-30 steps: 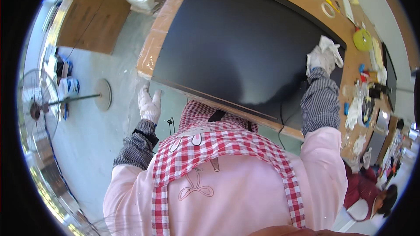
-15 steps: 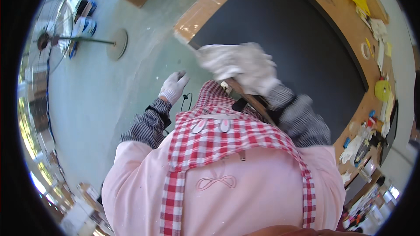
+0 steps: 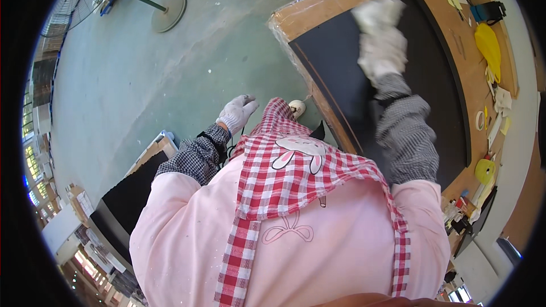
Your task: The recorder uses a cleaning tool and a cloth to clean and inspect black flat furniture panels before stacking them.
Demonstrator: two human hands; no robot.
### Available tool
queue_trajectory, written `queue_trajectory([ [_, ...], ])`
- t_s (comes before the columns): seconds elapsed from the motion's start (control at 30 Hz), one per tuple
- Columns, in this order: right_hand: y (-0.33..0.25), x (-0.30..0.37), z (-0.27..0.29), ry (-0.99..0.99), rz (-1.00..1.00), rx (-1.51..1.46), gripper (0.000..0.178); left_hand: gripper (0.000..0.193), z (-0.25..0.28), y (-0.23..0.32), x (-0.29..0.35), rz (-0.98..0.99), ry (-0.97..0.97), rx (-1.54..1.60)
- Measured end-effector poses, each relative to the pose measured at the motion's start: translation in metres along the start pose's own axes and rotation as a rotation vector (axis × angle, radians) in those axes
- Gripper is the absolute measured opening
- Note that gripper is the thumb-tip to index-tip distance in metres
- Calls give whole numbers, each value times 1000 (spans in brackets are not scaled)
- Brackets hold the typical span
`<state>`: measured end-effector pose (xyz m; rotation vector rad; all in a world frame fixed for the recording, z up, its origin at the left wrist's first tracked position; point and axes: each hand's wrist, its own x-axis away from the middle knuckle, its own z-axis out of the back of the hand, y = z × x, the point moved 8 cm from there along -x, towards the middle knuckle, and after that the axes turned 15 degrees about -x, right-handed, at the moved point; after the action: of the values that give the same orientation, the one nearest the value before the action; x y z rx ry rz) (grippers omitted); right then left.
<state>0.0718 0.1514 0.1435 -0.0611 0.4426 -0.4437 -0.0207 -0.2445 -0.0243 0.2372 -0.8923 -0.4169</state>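
A large black panel (image 3: 435, 96) lies flat on a brown workbench to my right. Over its far part reaches my right hand (image 3: 384, 54) in a white glove, closed on a white cloth (image 3: 378, 11) that is pressed to the dark surface. Motion blurs both hand and cloth, so the single fingers are hard to make out. My left hand (image 3: 238, 113), also gloved in white, hangs over the floor beside my checked apron (image 3: 290, 187). It holds nothing, and its fingers are loosely stretched out.
Along the bench's right side (image 3: 475, 113) lie a yellow object (image 3: 488, 48), a tape roll (image 3: 480, 120), a yellow-green roll (image 3: 484, 171) and scraps. Clear film wraps the bench's left edge. A standing fan's base (image 3: 169, 12) is on the floor; another black panel (image 3: 133, 199) stands at left.
My right hand has swept the cloth from the panel's near left edge to its far part. My view has shifted, and another black panel shows at left. My left hand stays low and empty.
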Motion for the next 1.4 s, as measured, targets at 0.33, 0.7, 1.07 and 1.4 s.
queue_trajectory([
  [0.33, -24, 73, 26, -149, -21, -279, 40, 51, 21, 30, -14, -92, 75, 113],
  [0.7, 248, 494, 161, 961, -1558, -603, 60, 44, 108, 171, -58, -571, 565, 107],
  [1.07, 303, 230, 98, -140, -947, 523, 32, 51, 92, 294, -59, -692, 728, -555],
  [1.4, 10, 0, -51, 20, 69, -244, 46, 54, 93, 287, -66, -628, 675, -540],
])
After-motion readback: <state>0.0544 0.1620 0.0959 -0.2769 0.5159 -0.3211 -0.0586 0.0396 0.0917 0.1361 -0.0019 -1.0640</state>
